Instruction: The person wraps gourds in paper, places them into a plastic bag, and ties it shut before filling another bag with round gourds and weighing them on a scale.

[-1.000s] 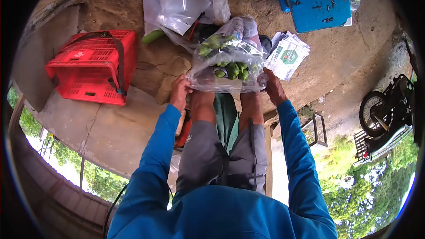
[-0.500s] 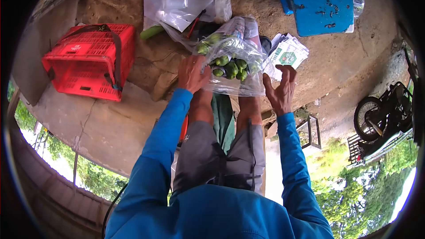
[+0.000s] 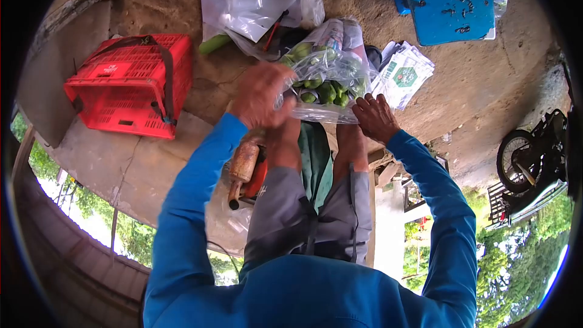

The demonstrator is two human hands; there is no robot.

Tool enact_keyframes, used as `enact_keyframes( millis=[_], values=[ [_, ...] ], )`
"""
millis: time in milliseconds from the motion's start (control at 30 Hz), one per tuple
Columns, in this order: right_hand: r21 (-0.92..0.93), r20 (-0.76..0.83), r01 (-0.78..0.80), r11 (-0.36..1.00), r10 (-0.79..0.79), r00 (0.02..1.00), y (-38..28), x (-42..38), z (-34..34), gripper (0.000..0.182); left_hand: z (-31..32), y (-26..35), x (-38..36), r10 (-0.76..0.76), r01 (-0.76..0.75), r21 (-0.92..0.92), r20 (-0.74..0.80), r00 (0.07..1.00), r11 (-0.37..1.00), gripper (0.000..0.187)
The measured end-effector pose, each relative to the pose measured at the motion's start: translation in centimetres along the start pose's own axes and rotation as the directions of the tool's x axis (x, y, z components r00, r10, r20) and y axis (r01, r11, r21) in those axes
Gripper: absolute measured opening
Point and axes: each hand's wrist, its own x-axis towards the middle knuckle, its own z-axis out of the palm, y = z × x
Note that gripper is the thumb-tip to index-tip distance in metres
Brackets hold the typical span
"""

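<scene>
A clear plastic bag lies in front of my knees, with several plump green vegetables inside near its open edge. I cannot make out their exact kind. At the bag's left side is my left hand, smeared by motion, so its fingers do not show clearly. My right hand is at the right corner of the bag's mouth, its fingers bent down and closed on the plastic. Just beyond that hand, printed paper packets lie in a loose pile on the ground.
A red plastic crate with a dark strap lies to the left. Another plastic bag with white sheets is ahead, beside a red pen-like item. At upper right is a blue lid or board. A motorcycle stands far right.
My right hand has come down and inward from open beside the bag onto its corner. My left hand moves at the left edge, blurred. The whole view has shifted slightly.
</scene>
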Motion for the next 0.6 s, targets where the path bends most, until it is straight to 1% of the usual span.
enact_keyframes(
  millis=[33, 67, 100, 133, 167, 200, 233, 300, 333, 400, 433, 500, 533, 567, 600],
  values=[
    [0.000, 0.000, -0.001, 1.000, 0.001, 1.000, -0.1, 0.0, -0.4, 0.042, -1.1, 1.4, 0.5, 0.257, -0.285, 0.091, 0.238, 0.937, 0.954, 0.050],
    [0.012, -0.040, 0.068, 0.998, -0.068, 0.997, -0.3, 0.0, -0.8, 0.039, -0.5, 1.4, 0.5, 0.259, -0.287, 0.090, 0.238, 0.936, 0.954, 0.050],
    [0.023, -0.080, 0.137, 0.990, -0.135, 0.988, -0.6, -0.2, -0.9, 0.036, 0.4, 1.3, 0.3, 0.350, -0.391, 0.045, 0.358, 0.865, 0.919, 0.054],
    [0.024, -0.081, 0.136, 0.990, -0.134, 0.988, -0.7, -0.4, -1.0, 0.036, 1.1, 1.1, 0.1, 0.433, -0.484, -0.012, 0.467, 0.771, 0.875, 0.058],
    [0.031, -0.109, 0.205, 0.978, -0.200, 0.974, -0.7, -0.6, -1.2, 0.035, 1.3, 0.1, 0.3, 0.435, -0.486, -0.012, 0.467, 0.770, 0.874, 0.058],
    [0.034, -0.136, 0.270, 0.962, -0.264, 0.955, -0.5, -0.6, -1.3, 0.034, 1.3, -1.6, 1.2, 0.350, -0.529, 0.103, 0.642, 0.682, 0.842, 0.059],
    [0.036, -0.134, 0.265, 0.963, -0.259, 0.957, -0.4, -0.7, -1.4, 0.034, 1.3, -3.2, 2.0, 0.229, -0.583, 0.199, 0.784, 0.577, 0.788, 0.061],
    [0.078, -0.179, 0.258, 0.963, -0.241, 0.954, -0.2, -1.1, -1.6, 0.020, 1.5, -5.8, 3.6, 0.043, -0.628, 0.354, 0.850, 0.526, 0.693, 0.056],
    [0.079, -0.176, 0.254, 0.964, -0.238, 0.955, 0.3, -1.2, -1.7, 0.020, 1.5, -7.0, 4.2, 0.047, -0.629, 0.350, 0.850, 0.524, 0.694, 0.056],
    [0.252, -0.048, 0.068, 0.965, -0.057, 0.997, 0.6, -1.6, -1.7, 0.012, 1.1, -8.8, 4.1, 0.107, -0.541, 0.374, 0.743, 0.661, 0.753, 0.047],
    [0.257, -0.052, 0.064, 0.964, -0.053, 0.997, 0.7, -1.8, -1.7, 0.012, 0.6, -9.2, 3.4, 0.107, -0.546, 0.372, 0.747, 0.656, 0.750, 0.047],
    [0.347, -0.092, -0.046, 0.937, 0.083, 0.992, 1.3, -1.9, -2.0, 0.006, -0.2, -9.3, 1.8, 0.378, -0.511, 0.155, 0.504, 0.777, 0.845, 0.036],
    [0.396, -0.055, -0.148, 0.906, 0.184, 0.981, 1.6, -1.8, -2.4, 0.007, 0.2, -9.3, 1.3, 0.373, -0.486, 0.147, 0.466, 0.803, 0.862, 0.030],
    [0.401, -0.058, -0.151, 0.904, 0.189, 0.980, 1.6, -1.7, -1.4, 0.007, 0.4, -9.3, 0.9, 0.375, -0.490, 0.147, 0.472, 0.798, 0.859, 0.030],
    [0.647, -0.125, -0.154, 0.747, 0.302, 0.945, 1.6, -1.8, 0.7, 0.010, 0.6, -9.1, 0.8, 0.265, -0.330, 0.052, 0.488, 0.832, 0.942, 0.028]
  ],
)
